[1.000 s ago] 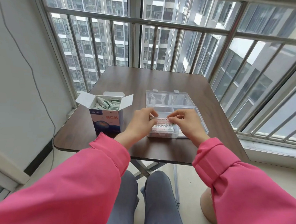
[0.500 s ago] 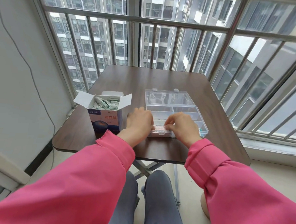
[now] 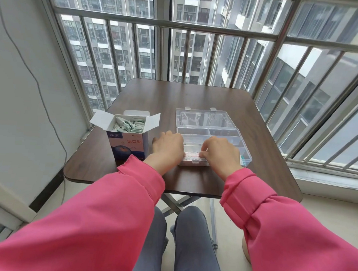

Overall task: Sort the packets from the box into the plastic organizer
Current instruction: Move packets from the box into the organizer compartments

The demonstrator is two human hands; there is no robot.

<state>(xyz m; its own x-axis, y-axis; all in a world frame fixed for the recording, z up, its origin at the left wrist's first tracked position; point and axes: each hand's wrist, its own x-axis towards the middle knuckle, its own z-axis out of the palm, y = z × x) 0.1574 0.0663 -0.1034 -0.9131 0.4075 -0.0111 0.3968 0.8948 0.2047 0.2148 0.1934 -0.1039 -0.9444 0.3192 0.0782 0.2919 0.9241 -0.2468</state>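
both hands (image 3: 168, 148) (image 3: 220, 153) pinching packet (image 3: 192, 156) at organizer (image 3: 215, 135) near edge; box (image 3: 128, 141) just left, bare bench (image 3: 176, 95) beyond organizer

Both arms extended forward; left hand (image 3: 169, 148) and right hand (image 3: 219, 153) knuckles up, fingers curled down, fingertips hidden.

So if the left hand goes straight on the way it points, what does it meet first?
Probably the clear organizer: the left hand points forward and rightward over its near-left corner, at the packets there. Depth is unclear.
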